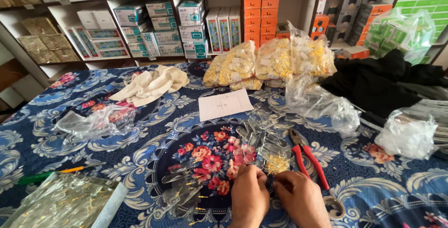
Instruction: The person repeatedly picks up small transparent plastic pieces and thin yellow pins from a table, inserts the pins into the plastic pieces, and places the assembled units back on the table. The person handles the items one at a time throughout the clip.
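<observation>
Left hand: low centre of the view, fingers curled together, pinching a small clear crystal piece at its fingertips.
Right hand: just beside the left, touching it at the fingertips; fingers closed on something small and dark that I cannot make out.
Crystal piece, position: at 12 o'clock from the left hand, touching its fingertips; left hand is the nearer.
Crystal piece, long axis: too small and glassy to tell.
Pile of crystal pieces: at 12 o'clock from both hands, near; count not possible, pieces overlap.
Gold pins: small heap at 12 o'clock from the right hand, just beside it; uncountable.
Pliers: one pair, red handles, at 1 o'clock from the right hand, long axis running 11 to 5 o'clock.
Finished pieces: loose row at 9 o'clock from the left hand, count unclear.
Paper sheet: one, at 12 o'clock, well apart.
Tabletop: blue floral cloth.
</observation>
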